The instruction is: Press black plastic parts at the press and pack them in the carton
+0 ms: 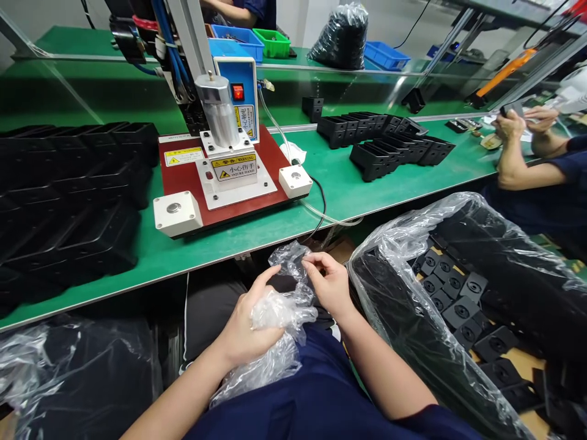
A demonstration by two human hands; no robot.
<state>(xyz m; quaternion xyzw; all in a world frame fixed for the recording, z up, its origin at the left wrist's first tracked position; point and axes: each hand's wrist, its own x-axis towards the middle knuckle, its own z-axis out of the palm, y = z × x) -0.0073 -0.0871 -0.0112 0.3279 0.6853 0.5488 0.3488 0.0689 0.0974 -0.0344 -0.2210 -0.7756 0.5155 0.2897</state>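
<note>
A crumpled clear plastic bag (pixel 279 311) hangs over my lap, below the bench edge. My left hand (pixel 252 327) is wrapped round its bunched middle, with the thumb on top. My right hand (pixel 329 284) pinches the bag's upper end between thumb and fingertips. Loose film trails below my left hand toward my waist. Beyond my hands, on the bench, stands a small press (pixel 220 122) on a red base, with a white button box (pixel 178 212) at its left corner and another button box (pixel 296 181) at its right.
Rows of black housings (pixel 92 183) fill the bench's left side; more black housings (pixel 398 146) stand right of the press. A plastic-lined carton (pixel 389 293) of black parts is at my right. Another plastic-covered box (pixel 92 379) sits lower left. A co-worker's hands (pixel 513 125) hold a part at far right.
</note>
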